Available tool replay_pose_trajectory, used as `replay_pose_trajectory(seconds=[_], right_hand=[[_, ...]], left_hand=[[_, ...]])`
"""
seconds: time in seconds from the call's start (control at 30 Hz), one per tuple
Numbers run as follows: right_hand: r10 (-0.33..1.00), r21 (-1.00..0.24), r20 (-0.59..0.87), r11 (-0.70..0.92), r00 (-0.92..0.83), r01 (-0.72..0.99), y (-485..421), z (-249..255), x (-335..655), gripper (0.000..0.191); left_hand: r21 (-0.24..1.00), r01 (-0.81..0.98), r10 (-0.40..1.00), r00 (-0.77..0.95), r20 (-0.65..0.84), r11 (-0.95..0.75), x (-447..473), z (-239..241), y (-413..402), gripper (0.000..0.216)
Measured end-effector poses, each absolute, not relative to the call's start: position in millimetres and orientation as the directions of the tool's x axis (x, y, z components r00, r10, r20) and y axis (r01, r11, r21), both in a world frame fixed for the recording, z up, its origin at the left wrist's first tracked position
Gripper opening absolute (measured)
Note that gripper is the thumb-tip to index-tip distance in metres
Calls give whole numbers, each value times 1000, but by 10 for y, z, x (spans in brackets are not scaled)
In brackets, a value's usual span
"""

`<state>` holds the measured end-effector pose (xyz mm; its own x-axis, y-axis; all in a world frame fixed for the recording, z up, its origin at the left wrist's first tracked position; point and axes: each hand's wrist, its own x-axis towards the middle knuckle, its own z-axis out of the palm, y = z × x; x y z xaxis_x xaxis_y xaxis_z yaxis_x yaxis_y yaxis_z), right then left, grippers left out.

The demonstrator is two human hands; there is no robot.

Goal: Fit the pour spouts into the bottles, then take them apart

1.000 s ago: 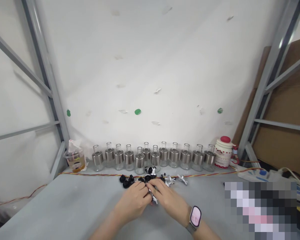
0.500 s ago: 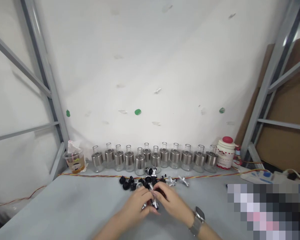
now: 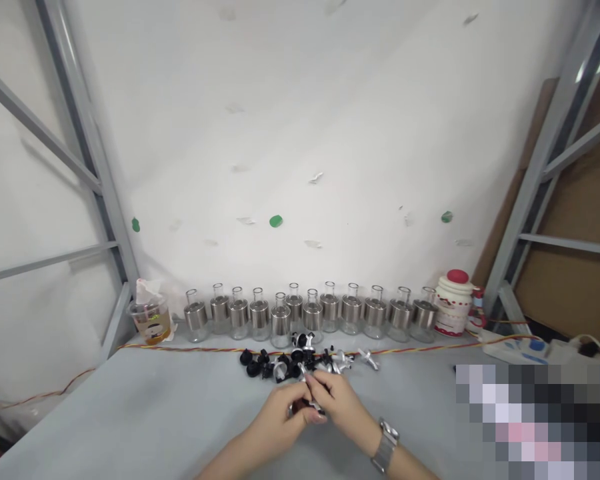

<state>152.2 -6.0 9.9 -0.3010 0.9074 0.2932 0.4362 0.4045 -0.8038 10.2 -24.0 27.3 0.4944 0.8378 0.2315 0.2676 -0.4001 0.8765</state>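
Note:
My left hand [image 3: 280, 417] and my right hand [image 3: 341, 405] meet above the grey table [image 3: 130, 413], fingers pinched together on a small silver and black part [image 3: 307, 399] held between them. Just beyond the fingertips lies a heap of small black caps and silver fittings [image 3: 300, 361]. A metal-band watch [image 3: 385, 445] is on my right wrist.
A row of several glass bottles with silver collars [image 3: 310, 312] lines the wall. A plastic cup of amber liquid [image 3: 149, 319] stands at the left, a white jar with a red lid [image 3: 453, 301] at the right. A red-yellow twisted wire [image 3: 190, 349] runs along the table; a power strip [image 3: 517, 348] lies far right.
Both hands drew back slightly from the heap and lifted the small part. The right wrist turned, so the watch face is turned out of sight.

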Motion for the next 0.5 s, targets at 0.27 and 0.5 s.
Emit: replay_pose_trajectory(seconds=[0.27, 0.5], right_hand=[[903, -763, 407, 256, 134, 594, 173, 136, 1879, 40], [904, -771, 397, 235, 159, 592, 167, 159, 1917, 36]], left_hand=[[763, 473, 897, 276, 346, -440, -42, 170, -84, 35], [568, 703, 873, 159, 461, -428, -163, 99, 110, 33]])
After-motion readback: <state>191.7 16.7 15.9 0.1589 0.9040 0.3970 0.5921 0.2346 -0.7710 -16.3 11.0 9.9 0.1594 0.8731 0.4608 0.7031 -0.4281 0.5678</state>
